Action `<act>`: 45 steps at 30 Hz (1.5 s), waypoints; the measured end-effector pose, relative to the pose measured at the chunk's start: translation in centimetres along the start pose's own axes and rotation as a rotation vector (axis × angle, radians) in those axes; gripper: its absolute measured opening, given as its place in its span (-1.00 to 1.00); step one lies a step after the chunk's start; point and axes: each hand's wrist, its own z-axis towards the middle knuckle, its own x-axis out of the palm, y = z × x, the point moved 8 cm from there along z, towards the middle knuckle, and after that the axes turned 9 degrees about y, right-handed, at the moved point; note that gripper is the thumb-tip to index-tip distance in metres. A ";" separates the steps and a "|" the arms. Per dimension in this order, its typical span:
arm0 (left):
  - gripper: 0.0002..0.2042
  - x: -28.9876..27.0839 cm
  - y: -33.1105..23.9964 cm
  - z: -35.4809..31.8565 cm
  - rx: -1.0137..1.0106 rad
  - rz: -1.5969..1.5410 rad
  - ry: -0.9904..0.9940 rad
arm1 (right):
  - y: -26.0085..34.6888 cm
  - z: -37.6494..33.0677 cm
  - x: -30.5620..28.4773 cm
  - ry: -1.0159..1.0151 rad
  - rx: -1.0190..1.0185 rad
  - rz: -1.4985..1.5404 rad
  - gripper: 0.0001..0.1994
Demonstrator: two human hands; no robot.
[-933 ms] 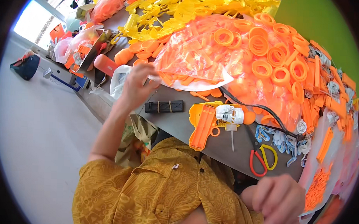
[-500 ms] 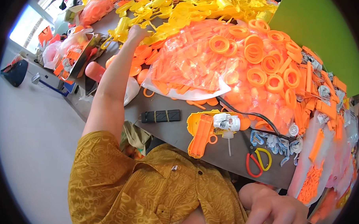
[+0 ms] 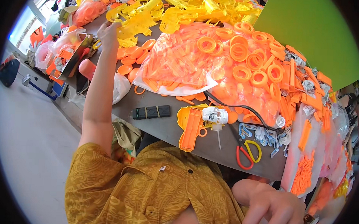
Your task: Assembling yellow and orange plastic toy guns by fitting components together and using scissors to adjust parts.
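Note:
My left hand (image 3: 109, 33) is stretched far over the table, its fingers closed at the edge of a yellow plastic part (image 3: 115, 13); the fingertips are partly hidden. Beside it lies a larger yellow molded shell (image 3: 138, 23). Low at the right, off the table, my right hand (image 3: 277, 207) hangs with loosely bent, spread fingers and nothing visible in it. A half-assembled toy gun (image 3: 191, 129) lies near the table's front edge, with an orange grip, a yellow shell and a white mechanism (image 3: 215, 115) in it.
Left of the toy gun lies a black block with bands (image 3: 151, 112). Red-and-yellow-handled scissors (image 3: 247, 154) lie to its right. Behind are a bag of orange parts (image 3: 177, 60), orange rings (image 3: 239, 51) and a yellow pile (image 3: 191, 11). A green panel (image 3: 312, 37) stands at far right.
My left hand has moved left from the yellow pile, and yellow parts beside it have shifted. The view has turned slightly. My right hand stays low at the right.

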 end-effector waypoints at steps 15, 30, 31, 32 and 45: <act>-0.94 7.8 -12.3 -35.3 1.223 0.039 1.354 | -10.8 -18.3 -5.7 -1.049 0.687 0.184 -0.66; -0.48 8.3 -6.1 -30.0 0.326 0.298 1.133 | -10.3 -19.9 -4.7 -1.004 0.793 -0.574 -0.67; -0.48 8.3 -5.9 -29.4 0.324 0.292 1.065 | -9.6 -20.6 -5.4 -1.049 0.829 -0.644 -0.69; -0.49 8.5 -5.6 -28.8 0.322 0.287 0.998 | -8.9 -21.2 -6.0 -1.092 0.866 -0.713 -0.71; -0.51 11.7 -4.2 -29.4 0.348 0.345 1.032 | -10.1 -24.0 -6.7 -1.175 1.030 -0.567 -0.68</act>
